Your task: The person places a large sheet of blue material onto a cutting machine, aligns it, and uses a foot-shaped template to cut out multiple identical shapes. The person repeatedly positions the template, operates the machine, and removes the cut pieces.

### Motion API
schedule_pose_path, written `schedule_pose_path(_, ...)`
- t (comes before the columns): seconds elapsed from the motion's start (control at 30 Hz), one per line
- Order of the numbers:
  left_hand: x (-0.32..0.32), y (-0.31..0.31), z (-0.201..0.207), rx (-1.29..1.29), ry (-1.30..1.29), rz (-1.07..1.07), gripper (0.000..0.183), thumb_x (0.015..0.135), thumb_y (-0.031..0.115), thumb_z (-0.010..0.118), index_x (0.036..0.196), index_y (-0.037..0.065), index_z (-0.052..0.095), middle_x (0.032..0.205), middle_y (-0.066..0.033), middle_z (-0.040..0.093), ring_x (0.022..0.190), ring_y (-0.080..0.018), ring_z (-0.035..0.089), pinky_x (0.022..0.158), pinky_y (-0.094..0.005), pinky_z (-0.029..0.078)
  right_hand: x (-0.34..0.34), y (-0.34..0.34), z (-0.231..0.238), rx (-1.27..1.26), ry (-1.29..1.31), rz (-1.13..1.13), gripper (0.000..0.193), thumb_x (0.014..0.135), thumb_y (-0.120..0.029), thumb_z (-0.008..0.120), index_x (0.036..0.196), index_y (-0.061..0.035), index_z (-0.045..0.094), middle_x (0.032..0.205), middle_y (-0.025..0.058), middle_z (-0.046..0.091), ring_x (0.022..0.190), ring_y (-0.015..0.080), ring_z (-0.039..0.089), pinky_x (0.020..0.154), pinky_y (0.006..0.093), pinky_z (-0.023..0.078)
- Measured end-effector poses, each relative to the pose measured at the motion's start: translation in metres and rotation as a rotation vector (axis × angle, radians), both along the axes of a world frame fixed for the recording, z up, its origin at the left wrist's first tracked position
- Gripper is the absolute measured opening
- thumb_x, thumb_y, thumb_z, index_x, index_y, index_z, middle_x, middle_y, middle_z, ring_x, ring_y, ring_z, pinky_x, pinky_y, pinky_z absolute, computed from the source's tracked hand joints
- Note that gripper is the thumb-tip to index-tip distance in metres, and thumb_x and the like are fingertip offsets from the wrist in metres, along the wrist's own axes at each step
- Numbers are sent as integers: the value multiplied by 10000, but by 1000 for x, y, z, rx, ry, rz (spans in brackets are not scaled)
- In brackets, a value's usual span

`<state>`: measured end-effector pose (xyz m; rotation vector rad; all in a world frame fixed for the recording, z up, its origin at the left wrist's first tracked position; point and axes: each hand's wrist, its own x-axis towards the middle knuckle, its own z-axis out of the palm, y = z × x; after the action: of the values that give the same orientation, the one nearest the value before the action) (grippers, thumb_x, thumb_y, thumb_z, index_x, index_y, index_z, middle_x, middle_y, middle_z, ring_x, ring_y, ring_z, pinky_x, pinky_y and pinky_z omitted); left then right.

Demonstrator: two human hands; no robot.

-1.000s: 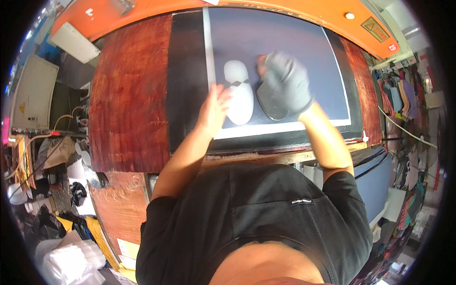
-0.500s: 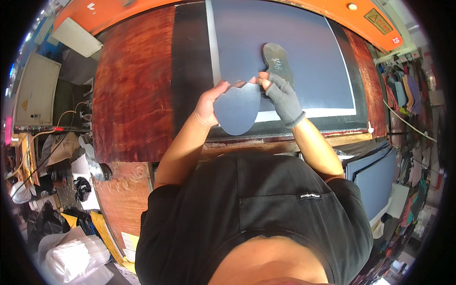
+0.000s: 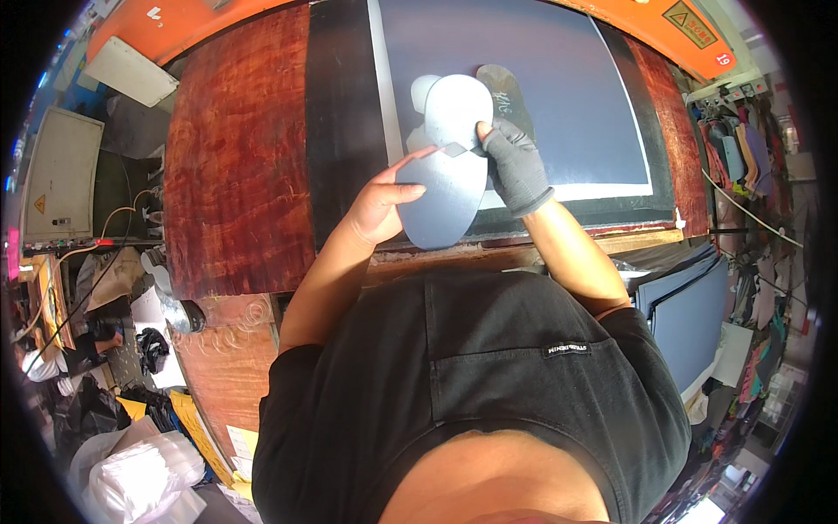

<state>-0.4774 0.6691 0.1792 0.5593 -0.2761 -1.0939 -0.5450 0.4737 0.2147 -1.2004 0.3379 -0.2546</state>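
A blue-grey insole-shaped piece (image 3: 443, 205) is held over the front of the cutting table, its wide rounded end toward me. Its far rounded part shines almost white, and small dark patches show at the middle. Behind it, another pale rounded edge (image 3: 421, 91) peeks out at the left. My bare left hand (image 3: 377, 210) grips the left side, thumb on top and index finger stretched along the middle. My right hand (image 3: 517, 168), in a grey glove with bare fingertips, pinches the right edge. Just beyond it lies a dark sole-shaped template (image 3: 506, 94) with pale handwriting.
A large blue-grey sheet (image 3: 576, 113) with white borders covers a black mat (image 3: 345, 131) on the reddish wooden table (image 3: 236, 166). An orange machine beam (image 3: 227, 26) spans the far side. More blue-grey sheets (image 3: 685, 323) stand at my right; a plastic-wrapped bundle (image 3: 144, 476) lies lower left.
The piece's far part now shows pale and raised, with a second edge behind. My right hand has shifted onto its right edge. My left fingers have stretched out, the thumb moving onto the surface.
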Motion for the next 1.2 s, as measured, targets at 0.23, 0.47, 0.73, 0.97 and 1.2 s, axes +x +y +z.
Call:
schedule_pose_path(0.23,-8,-1,6,479,-976,592,326,740,-58,594,1035,61,665,1055,-72,643,1091,-238,546,945,-344,409,-12,-8,12,127,-196,232,126,880,-46,563,986,-25,628,1068,46,605,898,138,600,834,293,477)
schedule_pose_path(0.47,-3,8,31,517,-1716,1403,277,664,-4,623,834,181,739,1128,-57,605,1193,-278,460,1075,-463,182,-23,5,12,-231,-484,321,54,844,38,579,828,-5,608,1281,89,520,885,146,557,799,298,483)
schedule_pose_path(0.73,-3,15,31,591,-1717,1373,237,692,13,637,853,156,734,1103,-51,611,1177,-284,486,1074,-464,197,-25,11,17,-192,-488,343,71,847,45,569,849,-2,622,1297,91,512,879,126,550,804,292,480)
schedule_pose_path(0.97,1,21,28,571,-1710,1352,179,719,30,675,884,93,708,1006,-67,635,1033,-270,573,968,-421,357,-25,16,20,-281,-467,277,51,834,3,609,873,-17,636,1241,106,536,919,136,559,806,289,484)
schedule_pose_path(1.2,-10,37,7,446,-702,477,197,884,117,610,1031,-14,614,842,-14,620,759,-88,574,670,-241,477,-5,5,20,-309,1,87,156,886,-197,611,823,-56,637,708,-19,598,702,59,540,669,240,449)
